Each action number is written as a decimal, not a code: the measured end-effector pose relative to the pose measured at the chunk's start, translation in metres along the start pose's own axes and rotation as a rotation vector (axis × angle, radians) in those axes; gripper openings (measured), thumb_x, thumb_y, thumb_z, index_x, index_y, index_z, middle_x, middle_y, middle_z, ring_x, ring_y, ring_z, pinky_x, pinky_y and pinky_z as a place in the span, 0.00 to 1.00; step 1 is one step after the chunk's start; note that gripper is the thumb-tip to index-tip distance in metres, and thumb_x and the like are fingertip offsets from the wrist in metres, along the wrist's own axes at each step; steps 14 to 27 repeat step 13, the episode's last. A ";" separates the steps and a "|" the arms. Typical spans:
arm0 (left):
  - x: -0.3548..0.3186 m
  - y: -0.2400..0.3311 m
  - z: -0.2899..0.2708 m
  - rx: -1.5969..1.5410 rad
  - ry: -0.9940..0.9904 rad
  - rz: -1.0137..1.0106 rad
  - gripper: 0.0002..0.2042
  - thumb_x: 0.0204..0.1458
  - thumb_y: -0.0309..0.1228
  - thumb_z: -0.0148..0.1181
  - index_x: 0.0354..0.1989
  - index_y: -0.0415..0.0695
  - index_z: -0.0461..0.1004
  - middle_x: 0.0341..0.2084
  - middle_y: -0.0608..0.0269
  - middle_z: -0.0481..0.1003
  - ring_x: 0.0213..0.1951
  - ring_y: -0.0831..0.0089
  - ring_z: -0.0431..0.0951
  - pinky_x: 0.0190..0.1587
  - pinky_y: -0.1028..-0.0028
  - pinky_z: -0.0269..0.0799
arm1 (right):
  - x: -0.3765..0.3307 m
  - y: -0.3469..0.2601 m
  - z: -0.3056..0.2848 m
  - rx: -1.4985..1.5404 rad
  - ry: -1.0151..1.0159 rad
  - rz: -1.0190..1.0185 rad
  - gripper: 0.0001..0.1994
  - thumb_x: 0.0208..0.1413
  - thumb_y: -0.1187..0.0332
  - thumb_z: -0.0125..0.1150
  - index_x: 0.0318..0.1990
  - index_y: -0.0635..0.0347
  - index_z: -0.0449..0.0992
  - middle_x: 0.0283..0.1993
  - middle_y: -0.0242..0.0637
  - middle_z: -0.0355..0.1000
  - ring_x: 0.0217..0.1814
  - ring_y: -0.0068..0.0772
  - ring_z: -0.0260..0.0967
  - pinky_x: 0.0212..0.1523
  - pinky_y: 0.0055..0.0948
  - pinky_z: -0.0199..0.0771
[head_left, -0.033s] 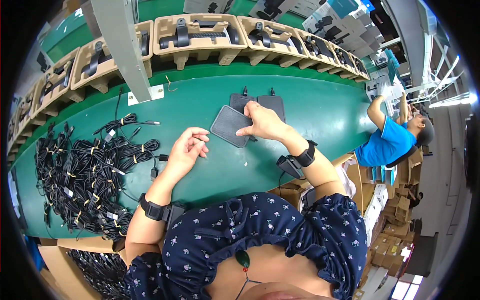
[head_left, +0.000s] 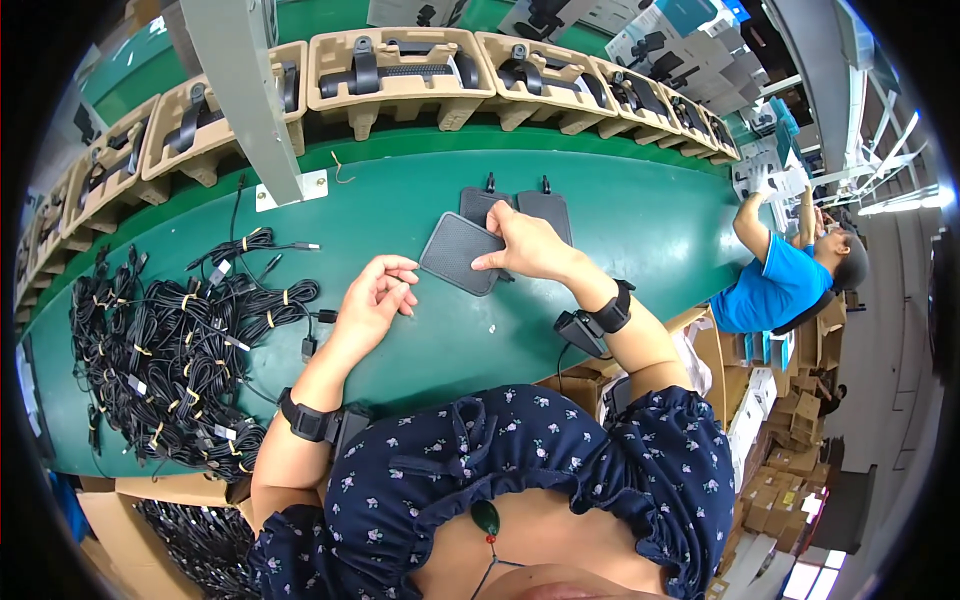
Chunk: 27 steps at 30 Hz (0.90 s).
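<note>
My right hand (head_left: 532,243) grips a dark grey rectangular mesh-faced panel (head_left: 455,254) with rounded corners, thumb on its face. The fingers beneath are partly hidden. Two similar dark panels lie on the green table just beyond: one panel (head_left: 478,203) partly covered by the held one, and another panel (head_left: 545,208) beside it, partly behind my right hand. Each shows a short black connector at its far edge. My left hand (head_left: 376,298) is left of the held panel, fingers loosely bent and slightly apart, with nothing visible in it.
A heap of bundled black cables (head_left: 165,350) covers the left of the green table (head_left: 640,225). Moulded cardboard trays (head_left: 400,105) with black parts line the far side. A metal post (head_left: 245,100) rises at the far left. A co-worker in blue (head_left: 775,285) sits at the right.
</note>
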<state>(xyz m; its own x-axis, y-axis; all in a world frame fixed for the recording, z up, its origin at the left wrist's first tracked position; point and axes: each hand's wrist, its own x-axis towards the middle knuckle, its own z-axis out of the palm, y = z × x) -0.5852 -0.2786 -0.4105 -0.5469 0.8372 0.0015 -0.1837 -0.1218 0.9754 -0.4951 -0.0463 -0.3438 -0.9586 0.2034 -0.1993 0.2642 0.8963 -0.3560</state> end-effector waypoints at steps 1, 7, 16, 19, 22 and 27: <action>0.000 0.001 0.000 0.001 0.002 0.000 0.12 0.53 0.19 0.46 0.46 0.38 0.64 0.35 0.62 0.69 0.31 0.78 0.71 0.33 0.79 0.69 | 0.002 0.000 -0.002 0.001 0.000 -0.002 0.25 0.38 0.58 0.69 0.39 0.62 0.64 0.30 0.40 0.67 0.34 0.39 0.67 0.35 0.31 0.66; 0.000 0.005 0.000 0.014 0.010 -0.009 0.12 0.52 0.17 0.45 0.45 0.38 0.64 0.34 0.62 0.68 0.29 0.79 0.71 0.32 0.80 0.70 | 0.026 0.037 -0.037 0.486 0.307 -0.079 0.14 0.49 0.70 0.60 0.43 0.59 0.67 0.28 0.29 0.68 0.30 0.20 0.64 0.32 0.22 0.66; -0.001 0.000 -0.001 -0.029 0.004 -0.038 0.11 0.54 0.20 0.45 0.46 0.38 0.64 0.36 0.59 0.68 0.31 0.75 0.71 0.35 0.76 0.71 | 0.065 0.093 -0.124 0.670 0.978 -0.056 0.12 0.54 0.69 0.56 0.45 0.56 0.64 0.29 0.29 0.68 0.33 0.20 0.67 0.34 0.22 0.69; -0.001 0.000 -0.001 -0.029 0.004 -0.038 0.11 0.54 0.20 0.45 0.46 0.38 0.64 0.36 0.59 0.68 0.31 0.75 0.71 0.35 0.76 0.71 | 0.065 0.093 -0.124 0.670 0.978 -0.056 0.12 0.54 0.69 0.56 0.45 0.56 0.64 0.29 0.29 0.68 0.33 0.20 0.67 0.34 0.22 0.69; -0.001 0.000 -0.001 -0.029 0.004 -0.038 0.11 0.54 0.20 0.45 0.46 0.38 0.64 0.36 0.59 0.68 0.31 0.75 0.71 0.35 0.76 0.71 | 0.065 0.093 -0.124 0.670 0.978 -0.056 0.12 0.54 0.69 0.56 0.45 0.56 0.64 0.29 0.29 0.68 0.33 0.20 0.67 0.34 0.22 0.69; -0.001 0.000 -0.001 -0.029 0.004 -0.038 0.11 0.54 0.20 0.45 0.46 0.38 0.64 0.36 0.59 0.68 0.31 0.75 0.71 0.35 0.76 0.71 | 0.065 0.093 -0.124 0.670 0.978 -0.056 0.12 0.54 0.69 0.56 0.45 0.56 0.64 0.29 0.29 0.68 0.33 0.20 0.67 0.34 0.22 0.69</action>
